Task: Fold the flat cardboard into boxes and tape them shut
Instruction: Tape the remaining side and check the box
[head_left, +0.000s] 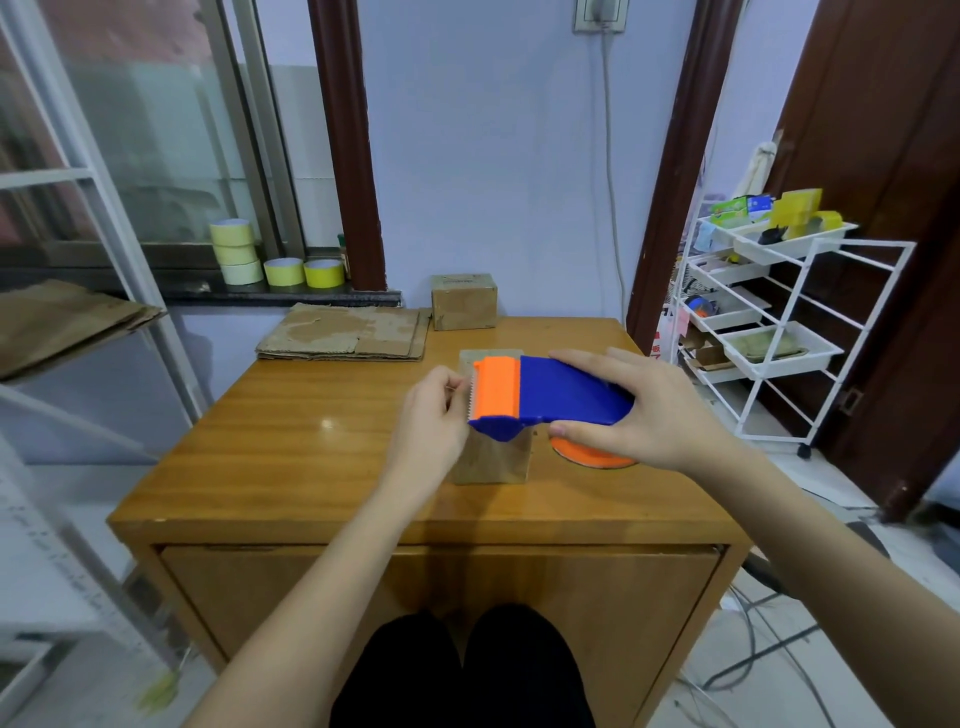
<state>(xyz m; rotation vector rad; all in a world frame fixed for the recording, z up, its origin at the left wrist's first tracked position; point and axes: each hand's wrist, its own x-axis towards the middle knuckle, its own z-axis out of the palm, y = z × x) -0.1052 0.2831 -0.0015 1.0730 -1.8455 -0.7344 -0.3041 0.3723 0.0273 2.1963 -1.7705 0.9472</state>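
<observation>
Small glossy wooden table (322, 441) against a pale wall. Right hand (660, 410) wraps the blue-and-orange plastic tape dispenser (545, 395), held just above the small folded brown cardboard box (493, 460) at table centre. Left hand (431, 415) pinches at the serrated edge, probably freeing the tape end. Flat cardboard stack (345, 332) and one finished box (464, 301) wait at the rear.

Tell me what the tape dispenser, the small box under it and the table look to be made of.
Tape dispenser: moulded plastic, matte blue body and orange front, uniform colour, serrated cutter edge. Small box: plain brown cardboard, dull and fibrous-looking. Table: wood or wood veneer, glossy varnish; grain lines and a light reflection show, though laminate cannot be ruled out.
</observation>
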